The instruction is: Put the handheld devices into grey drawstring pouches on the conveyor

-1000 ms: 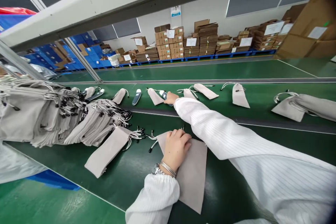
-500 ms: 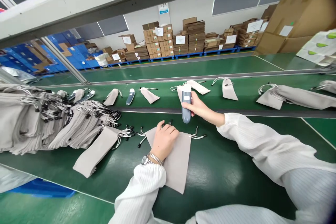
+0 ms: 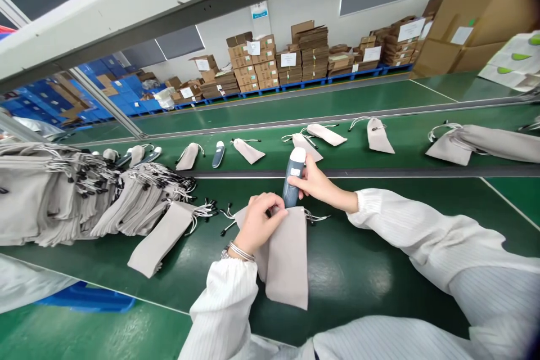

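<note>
My right hand (image 3: 317, 184) is closed round a blue-grey, rounded oblong device (image 3: 290, 196) with a white cap and a small white label. Its lower end is at the mouth of a grey drawstring pouch (image 3: 288, 261); I cannot tell how far inside it is. My left hand (image 3: 262, 220) pinches the pouch's top edge between thumb and fingers. White cords with black ends stick out at both sides of the pouch. Under it, more grey cloth shows at the left. A small stack of flat pouches (image 3: 162, 236) lies to the left.
Large piles of grey pouches (image 3: 37, 197) fill the left side. On the conveyor belt (image 3: 270, 149) beyond the ledge (image 3: 379, 173) lie several pouches and another device (image 3: 218, 154). A metal beam (image 3: 126, 5) crosses overhead. Cardboard boxes (image 3: 253, 64) stand on pallets behind.
The device has come down to the pouch's mouth in my right hand. My left hand has gone from lying over the pouch to pinching its edge. Pouches on the belt have shifted right.
</note>
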{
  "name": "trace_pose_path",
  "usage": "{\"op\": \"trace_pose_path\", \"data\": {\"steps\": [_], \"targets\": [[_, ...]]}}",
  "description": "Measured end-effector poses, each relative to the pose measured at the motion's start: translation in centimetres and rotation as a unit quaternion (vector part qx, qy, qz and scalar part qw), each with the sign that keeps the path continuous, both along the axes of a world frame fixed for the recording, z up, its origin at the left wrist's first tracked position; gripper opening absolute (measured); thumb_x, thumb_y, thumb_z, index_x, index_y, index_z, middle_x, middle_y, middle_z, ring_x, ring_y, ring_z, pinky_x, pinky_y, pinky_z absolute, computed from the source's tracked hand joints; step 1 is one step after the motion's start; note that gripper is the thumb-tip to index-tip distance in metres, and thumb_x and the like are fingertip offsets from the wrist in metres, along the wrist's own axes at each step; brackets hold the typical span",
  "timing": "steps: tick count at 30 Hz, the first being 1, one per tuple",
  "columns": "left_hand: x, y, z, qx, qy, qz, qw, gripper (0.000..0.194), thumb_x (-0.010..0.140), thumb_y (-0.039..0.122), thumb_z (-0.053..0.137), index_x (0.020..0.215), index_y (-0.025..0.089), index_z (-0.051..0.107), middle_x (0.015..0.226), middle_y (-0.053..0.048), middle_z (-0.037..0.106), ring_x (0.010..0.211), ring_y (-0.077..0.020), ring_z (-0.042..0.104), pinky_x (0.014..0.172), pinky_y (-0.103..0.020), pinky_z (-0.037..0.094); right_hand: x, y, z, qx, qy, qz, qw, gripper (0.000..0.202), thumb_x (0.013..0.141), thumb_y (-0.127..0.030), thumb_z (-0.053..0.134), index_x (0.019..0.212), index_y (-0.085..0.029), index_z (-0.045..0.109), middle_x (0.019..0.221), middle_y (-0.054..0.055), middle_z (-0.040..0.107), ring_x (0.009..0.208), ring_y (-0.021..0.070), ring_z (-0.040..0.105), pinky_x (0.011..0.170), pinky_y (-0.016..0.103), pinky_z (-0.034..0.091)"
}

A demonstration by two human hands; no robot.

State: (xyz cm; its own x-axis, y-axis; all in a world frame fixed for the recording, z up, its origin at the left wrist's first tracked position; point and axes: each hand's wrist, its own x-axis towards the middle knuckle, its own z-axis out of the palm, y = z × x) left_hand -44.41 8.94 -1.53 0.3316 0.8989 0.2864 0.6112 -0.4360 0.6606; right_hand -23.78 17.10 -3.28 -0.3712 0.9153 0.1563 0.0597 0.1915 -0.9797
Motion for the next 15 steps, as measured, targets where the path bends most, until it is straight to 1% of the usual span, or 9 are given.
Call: {"op": "trace_pose_path", "data": {"steps": [2,4,5,7,9,10,12,13,15], "targets": [[0.2,-0.4,0.7,-0.026,-0.071,0.005,0.997,0.011,0.084,0.020,0.068,0.077,0.021,0.060,0.079,0.003,0.061,0.075,-0.0150,0.052,0.081,-0.032,0.038,0.0,-0.3,0.5,0.013,0.013,-0.009,1.000,0.063,0.087,-0.047,0.072,0.126,-0.026,0.027,0.088,0.000,0.061,0.048,0.0121,0.059,0.041,0.025,0.044],[0.6,-0.6,1.2,-0.027,-0.141,0.013,0.990,0.011,0.083,0.021,0.070,0.076,0.020,0.062,0.080,0.001,0.059,0.075,-0.0147,0.052,0.076,-0.030,0.039,0.0,-0.8,1.1,0.024,0.019,0.013,0.999,0.064,0.088,-0.047,0.071,0.130,-0.027,0.027,0.087,-0.001,0.061,0.047,0.0110,0.057,0.041,0.025,0.043],[0.9,-0.6,1.3,-0.017,-0.173,0.023,0.985,0.010,0.082,0.021,0.071,0.076,0.020,0.063,0.082,0.001,0.059,0.076,-0.0148,0.052,0.075,-0.029,0.039,0.0,-1.1,1.3,0.026,0.014,0.043,0.999,0.060,0.090,-0.049,0.067,0.131,-0.026,0.030,0.083,-0.003,0.060,0.045,0.0100,0.055,0.041,0.024,0.042],[1.6,-0.6,1.5,0.021,-0.233,0.065,0.970,0.009,0.081,0.022,0.072,0.076,0.020,0.065,0.088,-0.001,0.059,0.081,-0.0149,0.053,0.074,-0.027,0.040,0.0,-1.7,1.8,0.023,-0.016,0.118,0.993,0.046,0.099,-0.055,0.052,0.131,-0.023,0.040,0.072,-0.005,0.055,0.042,0.0078,0.047,0.041,0.022,0.036],[2.0,-0.6,1.7,0.049,-0.279,0.111,0.953,0.010,0.081,0.023,0.074,0.076,0.019,0.065,0.092,-0.002,0.058,0.084,-0.0146,0.054,0.072,-0.025,0.041,0.1,-2.3,2.3,0.003,-0.048,0.181,0.982,0.046,0.103,-0.058,0.039,0.124,-0.020,0.052,0.066,-0.005,0.051,0.044,0.0068,0.041,0.042,0.021,0.030],[2.1,-0.6,1.7,0.047,-0.296,0.127,0.946,0.011,0.081,0.024,0.074,0.077,0.019,0.065,0.091,-0.002,0.058,0.083,-0.0141,0.054,0.070,-0.024,0.041,0.2,-2.6,2.7,-0.019,-0.055,0.203,0.978,0.046,0.103,-0.058,0.040,0.122,-0.019,0.056,0.064,-0.005,0.049,0.045,0.0067,0.038,0.043,0.021,0.028],[1.7,-0.7,2.0,0.018,-0.332,0.151,0.931,0.015,0.079,0.026,0.077,0.076,0.019,0.064,0.084,0.000,0.057,0.073,-0.0113,0.051,0.063,-0.022,0.040,1.0,-3.0,3.9,-0.074,-0.027,0.220,0.972,0.037,0.098,-0.053,0.054,0.118,-0.021,0.058,0.062,-0.007,0.041,0.047,0.0065,0.030,0.043,0.021,0.022],[1.4,-0.7,2.1,0.001,-0.363,0.166,0.917,0.018,0.078,0.028,0.077,0.075,0.018,0.062,0.077,0.002,0.055,0.065,-0.0092,0.047,0.057,-0.021,0.037,1.7,-3.2,4.7,-0.097,0.010,0.214,0.972,0.032,0.095,-0.048,0.061,0.113,-0.022,0.057,0.060,-0.008,0.034,0.047,0.0062,0.025,0.042,0.020,0.018],[0.5,-0.7,2.4,-0.015,-0.443,0.198,0.874,0.024,0.079,0.034,0.077,0.075,0.019,0.058,0.065,0.006,0.046,0.051,-0.0063,0.035,0.047,-0.019,0.028,3.2,-3.7,6.6,-0.116,0.103,0.174,0.972,0.024,0.091,-0.040,0.066,0.104,-0.024,0.053,0.060,-0.010,0.022,0.047,0.0061,0.015,0.043,0.020,0.013]]}}
